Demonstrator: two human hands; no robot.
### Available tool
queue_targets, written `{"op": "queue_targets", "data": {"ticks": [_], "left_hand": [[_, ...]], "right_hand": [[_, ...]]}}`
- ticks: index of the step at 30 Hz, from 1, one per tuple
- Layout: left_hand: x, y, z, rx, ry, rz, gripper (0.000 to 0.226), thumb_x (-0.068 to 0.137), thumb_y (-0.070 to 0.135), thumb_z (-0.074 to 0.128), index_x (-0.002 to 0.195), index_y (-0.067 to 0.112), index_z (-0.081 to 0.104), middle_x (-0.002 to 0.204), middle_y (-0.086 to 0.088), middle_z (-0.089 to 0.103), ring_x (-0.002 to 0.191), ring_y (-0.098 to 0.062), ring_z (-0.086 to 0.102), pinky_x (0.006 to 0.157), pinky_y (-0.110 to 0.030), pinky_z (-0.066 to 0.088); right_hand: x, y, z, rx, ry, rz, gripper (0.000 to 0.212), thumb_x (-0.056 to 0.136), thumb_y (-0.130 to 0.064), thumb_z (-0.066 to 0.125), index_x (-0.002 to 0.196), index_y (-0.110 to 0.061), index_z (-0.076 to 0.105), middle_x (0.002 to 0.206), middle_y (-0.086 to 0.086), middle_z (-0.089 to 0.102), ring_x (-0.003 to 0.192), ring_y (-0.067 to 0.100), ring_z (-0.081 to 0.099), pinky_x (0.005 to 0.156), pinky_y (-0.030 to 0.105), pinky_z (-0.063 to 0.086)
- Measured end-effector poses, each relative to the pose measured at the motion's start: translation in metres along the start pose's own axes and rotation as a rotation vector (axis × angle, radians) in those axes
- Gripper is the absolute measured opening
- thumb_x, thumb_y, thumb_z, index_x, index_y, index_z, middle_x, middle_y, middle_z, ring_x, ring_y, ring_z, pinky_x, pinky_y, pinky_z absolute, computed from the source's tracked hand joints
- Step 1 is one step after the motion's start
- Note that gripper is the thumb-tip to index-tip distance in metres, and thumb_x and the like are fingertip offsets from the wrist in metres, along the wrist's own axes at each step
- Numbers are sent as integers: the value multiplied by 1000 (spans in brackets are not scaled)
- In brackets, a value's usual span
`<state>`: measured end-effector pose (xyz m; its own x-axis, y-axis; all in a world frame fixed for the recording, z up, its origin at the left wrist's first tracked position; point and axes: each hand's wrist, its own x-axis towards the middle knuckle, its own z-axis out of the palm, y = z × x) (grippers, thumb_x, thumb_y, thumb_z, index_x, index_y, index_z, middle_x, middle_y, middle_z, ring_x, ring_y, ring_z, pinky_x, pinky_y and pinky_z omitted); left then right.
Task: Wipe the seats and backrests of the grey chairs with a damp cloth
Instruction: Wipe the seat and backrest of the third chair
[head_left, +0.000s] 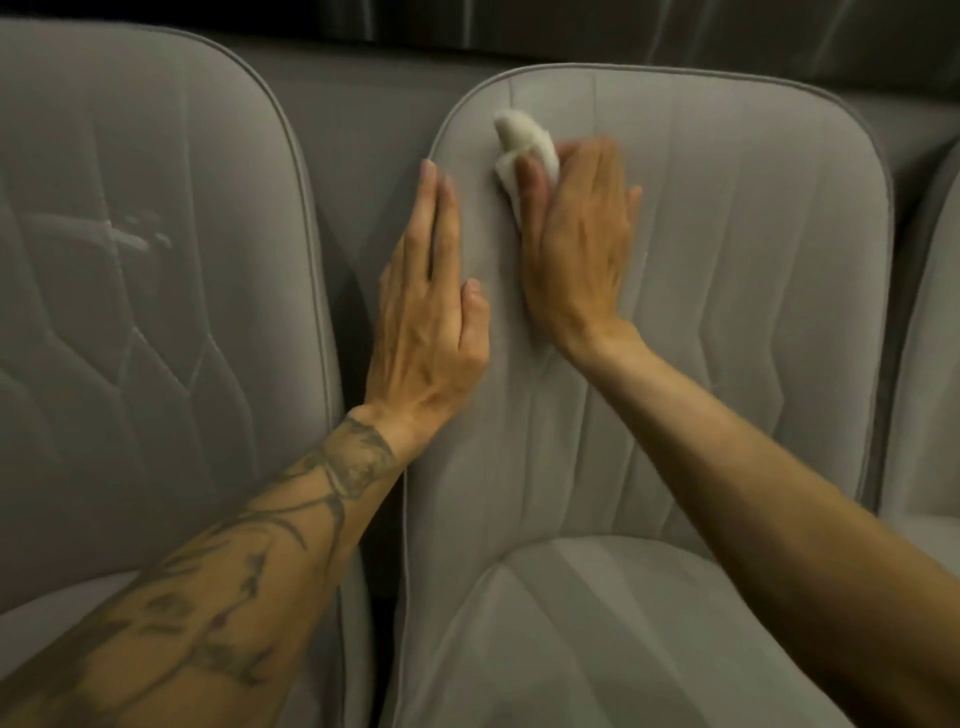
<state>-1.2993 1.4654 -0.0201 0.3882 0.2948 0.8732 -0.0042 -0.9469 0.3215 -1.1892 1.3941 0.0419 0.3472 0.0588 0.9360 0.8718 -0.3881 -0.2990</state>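
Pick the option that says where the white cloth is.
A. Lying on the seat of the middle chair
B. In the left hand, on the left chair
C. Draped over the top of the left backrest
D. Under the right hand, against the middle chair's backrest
D: the white cloth sticks out from under the right hand, which presses it to the upper part of the middle chair's backrest; the left hand lies flat and bare beside it.

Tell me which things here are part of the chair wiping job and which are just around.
In the job: white cloth under right hand; left hand flat on middle chair backrest; its seat; left chair.
Just around: dark curtain behind.
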Motion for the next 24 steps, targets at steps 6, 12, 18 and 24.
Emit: {"op": "queue_targets", "data": {"ticks": [6, 12, 18, 24], "left_hand": [[-5, 7, -9, -132, -17, -64, 66, 104, 10, 41, 165, 4, 16, 175, -13, 11, 156, 0, 11, 125, -23, 19], [-65, 11, -27, -145, -99, -248, 62, 106, 15, 37, 164, 6, 18, 171, -11, 24, 152, -2, 21, 120, -6, 12], [-96, 7, -35, -215, -148, -347, 60, 106, 20, 37, 163, 14, 21, 165, -3, 33, 145, 4, 27, 118, -5, 18], [-117, 15, -40, -222, -192, -451, 57, 110, 15, 41, 164, 17, 22, 164, -2, 35, 147, -7, 35, 114, -3, 21]], "right_hand": [[-30, -13, -9, -40, -96, -196, 34, 103, -37, 45, 94, -7, 60, 92, 13, 58, 82, 30, 55, 77, 43, 35], [15, -11, -12, -135, -164, -345, 37, 104, -42, 40, 95, -11, 58, 94, 12, 57, 80, 30, 54, 72, 38, 28], [-62, -17, -17, -45, -233, -262, 35, 102, -38, 45, 89, -8, 57, 87, 14, 56, 77, 32, 54, 72, 43, 35], [-46, -11, -33, -100, -340, -479, 37, 104, -41, 42, 90, -10, 57, 87, 12, 54, 75, 31, 53, 70, 41, 33]]}}
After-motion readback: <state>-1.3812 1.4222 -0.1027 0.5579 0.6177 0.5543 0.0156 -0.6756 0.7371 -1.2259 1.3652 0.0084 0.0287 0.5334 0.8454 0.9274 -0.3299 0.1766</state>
